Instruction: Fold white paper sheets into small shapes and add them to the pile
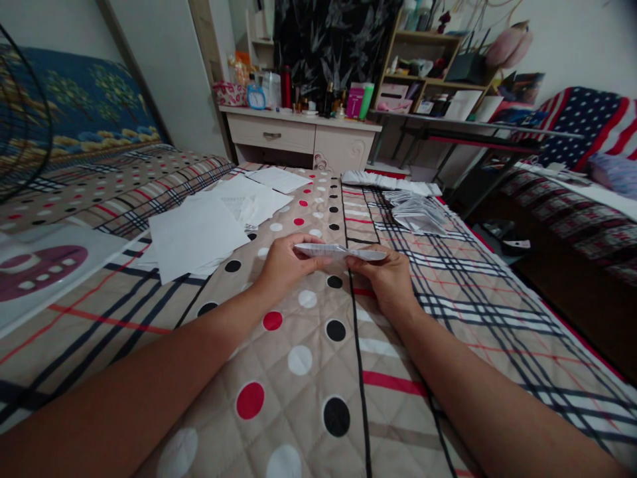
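Note:
A thin white folded paper [321, 249] is stretched level between my two hands, seen almost edge-on, with a dip near its middle. My left hand [291, 262] pinches its left end, thumb on the near side. At the other end, the fingers and thumb of my right hand [385, 271] are closed on it. Loose white paper sheets [196, 232] lie spread to the left, beyond my left hand. Farther off on the right are a stack of folded papers [415, 211] and a long row of folded white papers [388, 181].
Below my hands is a quilted bedspread [298, 425] with dots and plaid. A plastic bag [54, 265] with a purple print lies at the left. Across the far end stands a white dresser [298, 136] holding bottles and a blue clock [256, 97]. A folding table [478, 133] is at the right.

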Tool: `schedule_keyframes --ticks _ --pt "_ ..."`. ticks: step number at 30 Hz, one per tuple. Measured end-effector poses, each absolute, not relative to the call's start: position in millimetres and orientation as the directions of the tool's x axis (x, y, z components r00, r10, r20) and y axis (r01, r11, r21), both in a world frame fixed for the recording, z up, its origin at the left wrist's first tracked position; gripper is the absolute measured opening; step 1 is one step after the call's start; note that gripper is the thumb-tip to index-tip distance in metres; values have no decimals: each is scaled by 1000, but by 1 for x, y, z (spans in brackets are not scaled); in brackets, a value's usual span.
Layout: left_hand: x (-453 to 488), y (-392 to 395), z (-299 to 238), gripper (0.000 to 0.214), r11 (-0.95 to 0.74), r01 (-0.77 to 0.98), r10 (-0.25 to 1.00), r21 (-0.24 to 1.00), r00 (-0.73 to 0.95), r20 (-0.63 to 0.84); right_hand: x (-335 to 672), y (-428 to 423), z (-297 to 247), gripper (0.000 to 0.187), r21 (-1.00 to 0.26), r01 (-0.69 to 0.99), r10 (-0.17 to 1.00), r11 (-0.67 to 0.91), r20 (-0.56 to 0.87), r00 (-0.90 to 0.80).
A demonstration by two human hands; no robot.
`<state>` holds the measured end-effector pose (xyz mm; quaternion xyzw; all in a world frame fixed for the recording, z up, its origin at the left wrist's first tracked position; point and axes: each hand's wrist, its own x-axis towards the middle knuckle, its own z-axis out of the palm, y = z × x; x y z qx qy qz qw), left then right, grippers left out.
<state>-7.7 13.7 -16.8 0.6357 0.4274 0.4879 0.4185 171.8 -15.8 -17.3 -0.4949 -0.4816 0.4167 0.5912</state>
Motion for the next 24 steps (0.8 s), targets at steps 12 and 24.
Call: schedule_keyframes --ticks 12,24 --pt "-5 15 -23 33 -203 6 972 979 126 201 169 -16 -13 24 -984 60 983 167 171 68" --pt "6 8 -19 31 21 -349 978 937 203 54 168 -19 -15 18 -974 17 964 227 227 136"
